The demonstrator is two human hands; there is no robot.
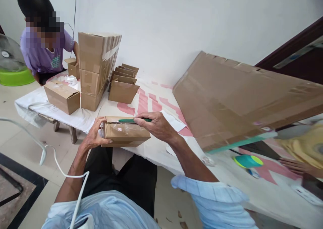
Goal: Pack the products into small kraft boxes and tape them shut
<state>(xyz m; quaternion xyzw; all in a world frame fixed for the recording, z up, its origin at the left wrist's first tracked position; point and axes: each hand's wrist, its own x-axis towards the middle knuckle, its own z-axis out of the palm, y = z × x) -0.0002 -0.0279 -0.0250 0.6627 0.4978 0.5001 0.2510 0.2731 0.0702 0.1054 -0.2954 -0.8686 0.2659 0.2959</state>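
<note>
A small cardboard box (128,135), with clear tape and a small printed mark on it, is tilted at the table's front edge above my lap. My left hand (97,135) grips its left end, with the thumb along the lower edge and the fingers higher up. In my right hand (156,124), closed over the top of the box, is a slim green tool that looks like a box cutter (127,120). The tool lies along the box's upper seam, pointing left. Where its tip meets the box is hard to make out.
Taped boxes (91,72) stand stacked on the cloth-covered table (151,104), beside open-flapped boxes (123,91) and a single closed box (62,96). A big cardboard sheet (227,104) leans at right. A person (47,54) sits far left; another person's hand (295,165) shows at right.
</note>
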